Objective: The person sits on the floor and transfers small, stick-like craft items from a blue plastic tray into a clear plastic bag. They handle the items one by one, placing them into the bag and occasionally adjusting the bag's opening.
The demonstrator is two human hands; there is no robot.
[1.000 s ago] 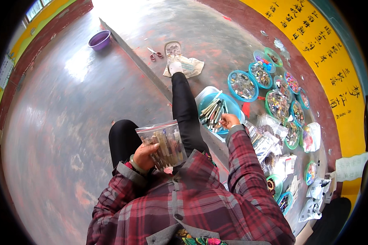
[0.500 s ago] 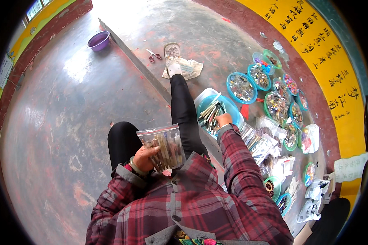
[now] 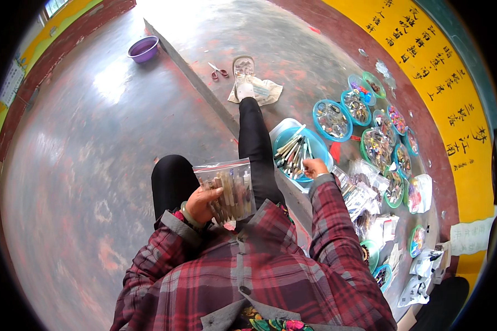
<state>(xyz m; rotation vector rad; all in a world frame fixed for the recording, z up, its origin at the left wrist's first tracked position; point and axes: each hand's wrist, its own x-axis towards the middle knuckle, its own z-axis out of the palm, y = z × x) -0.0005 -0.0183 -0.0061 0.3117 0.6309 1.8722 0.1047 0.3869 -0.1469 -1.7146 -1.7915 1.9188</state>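
My left hand [image 3: 201,203] grips a clear zip bag [image 3: 226,185] by its left side, thumb across the front. Several slim pens stand upright inside the bag, which is over my lap. At the right, my right hand [image 3: 316,167] is over the near right edge of a blue basin [image 3: 318,144]. Its fingers are curled together beside a fanned pile of pens [image 3: 294,155], pale and dark, in that basin. What the fingers hold, if anything, is too small to make out. A white tub [image 3: 280,126] shows behind the basin.
Round baskets of small trinkets [image 3: 332,120] cluster on the floor at the right, with filled plastic bags [image 3: 359,196] nearer me. Scissors [image 3: 218,71] lie left of my outstretched foot, which rests by a cloth [image 3: 268,92]. A purple basin [image 3: 143,49] stands far left.
My right hand has shifted slightly at the basin's near right side, its fingers drawn away from the pens. The left hand still holds the bag. The whole view has shifted slightly.
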